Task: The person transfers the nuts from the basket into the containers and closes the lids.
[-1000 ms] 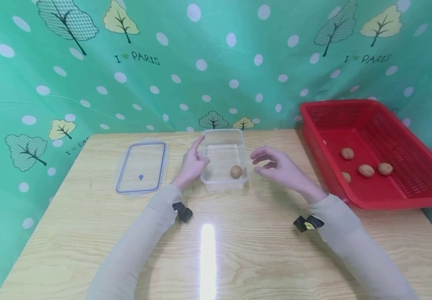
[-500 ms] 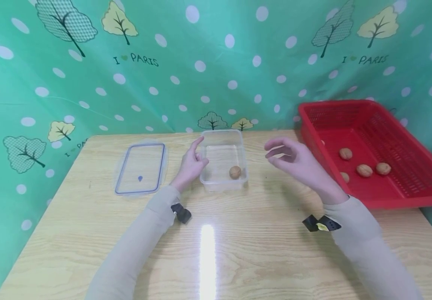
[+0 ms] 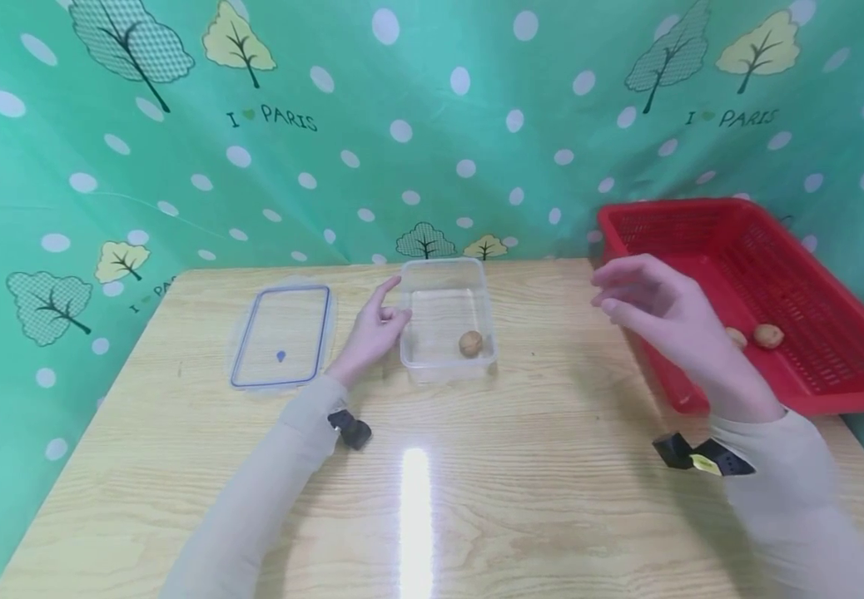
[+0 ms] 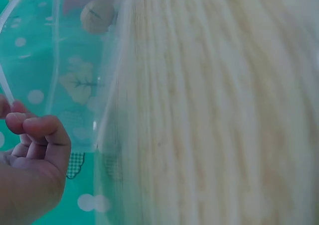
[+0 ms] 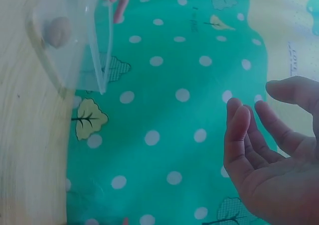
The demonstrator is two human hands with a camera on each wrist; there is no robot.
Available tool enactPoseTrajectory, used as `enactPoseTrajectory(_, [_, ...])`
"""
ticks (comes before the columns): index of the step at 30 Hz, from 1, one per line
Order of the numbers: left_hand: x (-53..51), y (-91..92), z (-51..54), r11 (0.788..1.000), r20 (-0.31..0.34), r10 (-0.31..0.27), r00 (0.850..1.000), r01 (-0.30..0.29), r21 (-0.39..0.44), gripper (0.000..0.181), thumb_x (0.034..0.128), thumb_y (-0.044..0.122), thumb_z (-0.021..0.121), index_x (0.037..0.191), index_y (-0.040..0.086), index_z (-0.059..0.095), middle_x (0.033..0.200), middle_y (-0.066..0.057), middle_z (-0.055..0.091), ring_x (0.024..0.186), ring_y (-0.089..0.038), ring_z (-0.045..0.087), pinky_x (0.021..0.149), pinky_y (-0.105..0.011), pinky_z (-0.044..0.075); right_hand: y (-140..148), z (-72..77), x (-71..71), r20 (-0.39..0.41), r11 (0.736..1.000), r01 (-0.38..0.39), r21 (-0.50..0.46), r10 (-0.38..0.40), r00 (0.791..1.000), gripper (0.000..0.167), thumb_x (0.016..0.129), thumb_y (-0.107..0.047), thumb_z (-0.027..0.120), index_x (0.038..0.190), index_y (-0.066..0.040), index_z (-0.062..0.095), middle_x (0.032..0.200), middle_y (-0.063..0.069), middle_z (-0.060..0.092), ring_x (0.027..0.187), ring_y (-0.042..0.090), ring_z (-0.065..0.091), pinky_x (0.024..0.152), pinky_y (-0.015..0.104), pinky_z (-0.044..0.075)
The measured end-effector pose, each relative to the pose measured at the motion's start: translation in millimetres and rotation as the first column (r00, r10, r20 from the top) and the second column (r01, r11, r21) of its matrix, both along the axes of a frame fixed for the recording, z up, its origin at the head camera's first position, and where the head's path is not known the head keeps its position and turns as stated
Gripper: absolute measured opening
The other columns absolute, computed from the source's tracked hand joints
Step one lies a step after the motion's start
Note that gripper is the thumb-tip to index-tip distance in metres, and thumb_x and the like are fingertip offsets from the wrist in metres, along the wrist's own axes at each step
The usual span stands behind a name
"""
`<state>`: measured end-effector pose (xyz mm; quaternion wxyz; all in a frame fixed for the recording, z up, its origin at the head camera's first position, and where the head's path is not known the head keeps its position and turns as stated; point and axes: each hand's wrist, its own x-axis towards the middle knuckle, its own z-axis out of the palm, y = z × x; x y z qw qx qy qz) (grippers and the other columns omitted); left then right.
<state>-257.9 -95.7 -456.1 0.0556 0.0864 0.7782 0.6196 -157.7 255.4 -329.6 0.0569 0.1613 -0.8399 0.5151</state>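
A clear plastic food container (image 3: 449,366) stands at the table's far middle, with one walnut (image 3: 470,344) in its near right corner. At its left rim is my left hand (image 3: 368,337), index finger extended along the side and thumb at the rim. In the left wrist view, the other fingers (image 4: 52,140) curl against the container's edge. My right hand (image 3: 675,320) hangs over the left wall of a red basket (image 3: 799,399), fingers loosely bent and holding nothing. Two walnuts (image 3: 768,335) show in the basket; my right hand hides part of its inside.
A clear lid with a blue seal (image 3: 282,384) lies flat left of the container. Behind the wooden table (image 3: 507,499) hangs a green polka-dot cloth (image 3: 364,125). A bright light reflection crosses the near table.
My right hand has moved right, from beside the container to over the basket's left wall, covering several walnuts from sight. My left hand has shifted slightly left; the container has stayed in place.
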Motion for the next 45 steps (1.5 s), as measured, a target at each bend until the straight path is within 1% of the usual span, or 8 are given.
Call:
enactPoseTrajectory(4, [-1.7,-2.4,-0.4,0.999,0.01,-0.029,1.0,0.029,0.044,0.061,0.098,0.008,0.054,0.152,0.014,0.028,0.059,0.002,0.046,0.046,-0.009,0.04,0.044,-0.022,0.036,7.9,7.4,6.7,-0.001,0.998,0.058,0.016,-0.058,0.998,0.034,0.092,-0.003,0.063,0.124,-0.008,0.056,0.114,0.007,0.06,0.098,0.018,0.062,0.077,0.02,0.053])
enactPoseTrajectory(11, [-3.7,-5.4,-0.4,0.997,0.012,-0.04,0.999,0.039,0.064,0.06,0.0968,0.007,0.057,0.151,0.013,0.031,0.062,0.001,0.051,0.05,-0.012,0.044,0.048,-0.024,0.04,22.1,17.1,18.0,0.015,0.996,0.088,-0.005,-0.088,0.996,0.035,0.093,-0.003,0.061,0.127,-0.006,0.054,0.117,0.011,0.058,0.098,0.017,0.062,0.074,0.019,0.054])
enactPoseTrajectory(16, [-3.8,-7.0,0.5,0.993,0.031,-0.044,0.999,0.04,0.11,0.06,0.0959,0.006,0.058,0.15,0.012,0.034,0.062,0.001,0.051,0.052,-0.015,0.045,0.05,-0.026,0.041,36.8,21.2,19.3,0.059,0.992,0.115,-0.049,-0.112,0.992,0.036,0.094,-0.005,0.061,0.129,-0.007,0.054,0.114,0.011,0.06,0.094,0.017,0.062,0.065,0.022,0.055])
enactPoseTrajectory(20, [-2.9,-7.7,2.1,0.99,0.025,-0.058,0.998,0.054,0.13,0.059,0.096,0.005,0.057,0.15,0.007,0.032,0.059,0.001,0.049,0.051,-0.014,0.045,0.049,-0.025,0.041,47.9,24.2,14.8,0.097,0.985,0.175,0.012,-0.175,0.98,0.04,0.093,-0.009,0.064,0.131,-0.013,0.053,0.113,0.007,0.06,0.089,0.016,0.061,0.059,0.027,0.055])
enactPoseTrajectory(26, [5.3,-5.4,19.3,0.988,0.065,-0.064,0.996,0.054,0.146,0.059,0.0957,0.001,0.056,0.149,0.003,0.031,0.057,-0.002,0.048,0.049,-0.018,0.044,0.048,-0.026,0.039,63.0,26.3,4.4,0.101,0.978,0.2,0.055,-0.204,0.974,0.046,0.089,-0.006,0.068,0.132,-0.015,0.052,0.117,0.003,0.056,0.094,0.014,0.059,0.063,0.024,0.056])
enactPoseTrajectory(35, [-3.9,-5.0,-0.6,0.994,0.025,-0.029,0.999,0.026,0.11,0.058,0.0977,0.008,0.056,0.151,0.01,0.032,0.056,0.002,0.046,0.047,-0.015,0.042,0.045,-0.024,0.036,93.1,15.7,-1.7,0.111,0.955,0.239,0.177,-0.26,0.959,0.039,0.092,-0.014,0.066,0.129,-0.019,0.053,0.111,-0.004,0.058,0.087,0.006,0.058,0.066,0.014,0.051])
enactPoseTrajectory(42, [-3.2,-2.5,-3.1,0.992,0.0,-0.021,1.0,0.021,0.123,0.057,0.0975,0.005,0.055,0.15,0.008,0.032,0.055,0.003,0.044,0.045,-0.011,0.04,0.043,-0.023,0.034,113.9,-4.8,-4.1,0.224,0.936,0.237,0.262,-0.297,0.928,0.044,0.09,-0.025,0.07,0.129,-0.025,0.048,0.114,-0.007,0.05,0.091,0.004,0.053,0.059,0.029,0.057])
enactPoseTrajectory(45, [-2.1,-1.7,-2.8,0.992,-0.002,-0.011,1.0,0.012,0.124,0.057,0.0975,0.005,0.055,0.15,0.008,0.032,0.055,0.003,0.043,0.045,-0.01,0.039,0.043,-0.022,0.033,121.4,-13.6,-9.5,0.249,0.936,0.216,0.278,-0.288,0.925,0.043,0.091,-0.027,0.068,0.129,-0.021,0.048,0.108,-0.012,0.054,0.085,0.004,0.057,0.059,0.033,0.058])
